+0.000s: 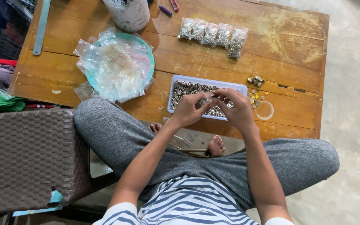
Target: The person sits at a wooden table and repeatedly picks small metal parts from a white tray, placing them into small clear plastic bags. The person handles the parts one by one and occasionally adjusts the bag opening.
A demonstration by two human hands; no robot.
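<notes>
Fingers (200,101) of the left hand (188,110) pinch a small clear bag (205,100), and the right hand (236,109) pinches the same bag from the other side; both hands meet just above the white tray (179,79) of small metal rings, on the near part of the wooden counter (288,54); right of the tray lie loose rings (256,96) and a clear round lid (265,110); to the left, a teal plate (148,52) is heaped with empty clear bags (115,71); farther back, a row of filled bags (213,34) lies beside a white container (128,14).
</notes>
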